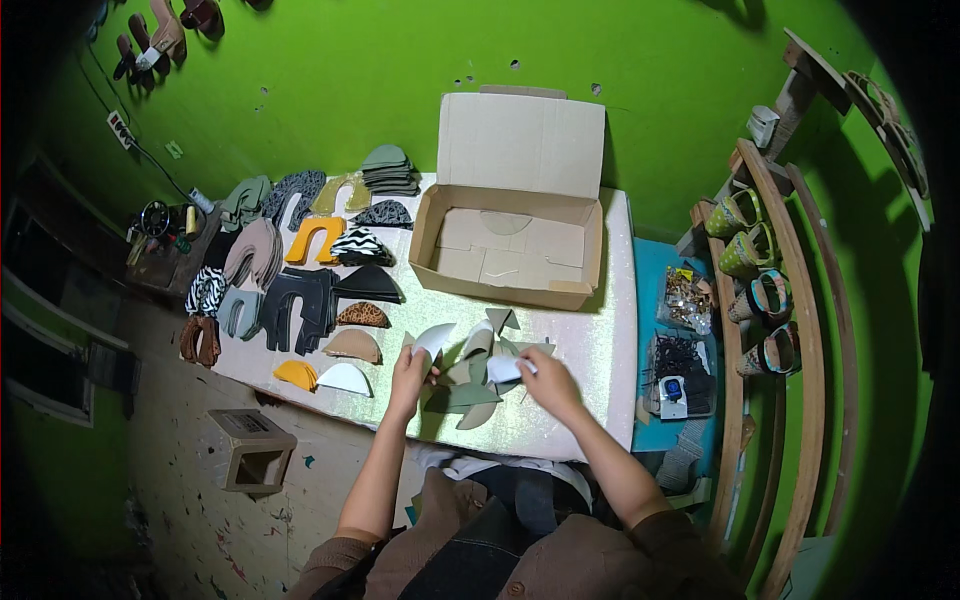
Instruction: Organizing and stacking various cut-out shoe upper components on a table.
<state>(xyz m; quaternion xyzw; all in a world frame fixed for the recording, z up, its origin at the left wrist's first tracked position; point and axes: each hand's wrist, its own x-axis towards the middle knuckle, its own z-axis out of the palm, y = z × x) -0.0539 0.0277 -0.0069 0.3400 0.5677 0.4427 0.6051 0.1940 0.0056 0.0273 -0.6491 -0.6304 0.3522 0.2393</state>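
Note:
My left hand [407,380] is closed on a white, curved cut piece [434,338], with its pointed end up and to the right. My right hand [549,384] pinches another white piece [504,369] at its right edge. Between and under the hands lies a loose pile of olive-green and beige cut pieces [462,398], some curled or overlapping. A small dark triangular piece [503,319] rests just beyond the pile. Farther back stands an open cardboard box [507,287] with its lid raised; one beige half-moon piece [506,222] lies inside.
Stacks of cut pieces cover the table's left side, including yellow arches [316,240], black arches [299,308] and white half-moons [346,379]. At right, a blue surface [650,262] carries plastic tubs [686,300] beside a wooden rack [800,400] with sandals. A carton [250,450] sits on the floor.

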